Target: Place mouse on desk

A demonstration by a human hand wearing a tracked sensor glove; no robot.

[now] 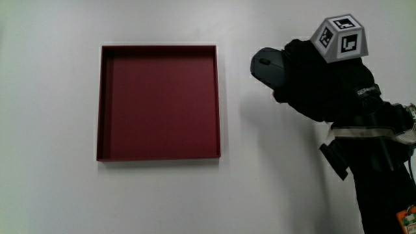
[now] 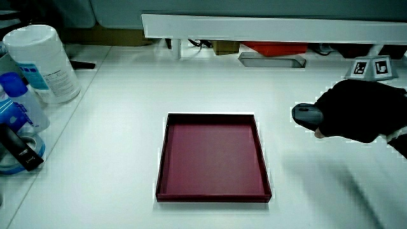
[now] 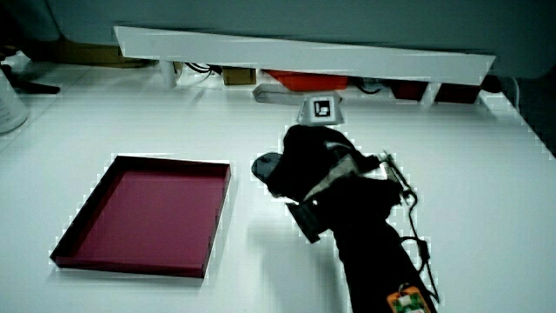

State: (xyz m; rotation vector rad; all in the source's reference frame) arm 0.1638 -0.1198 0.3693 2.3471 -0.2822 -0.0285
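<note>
Gloved hand [image 1: 322,81], a patterned cube [image 1: 339,38] on its back, grasps a dark computer mouse [image 1: 266,65] at the white desk [image 1: 52,162], fingers curled over the rear of the mouse. Mouse and hand sit beside a shallow dark-red tray [image 1: 159,156], apart from its rim, as both side views [image 2: 304,114] [image 3: 266,165] confirm. A wipes canister [image 2: 41,60] and a blue bottle [image 2: 16,102] stand at the desk's edge in a side view.

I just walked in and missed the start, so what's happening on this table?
A hand in a black glove is closed over a dark computer mouse, on or just above the white table beside a shallow red tray. The tray is empty and the mouse is outside it. In a side view, a white canister and a blue-capped bottle stand at the table's edge, away from the hand.
</note>
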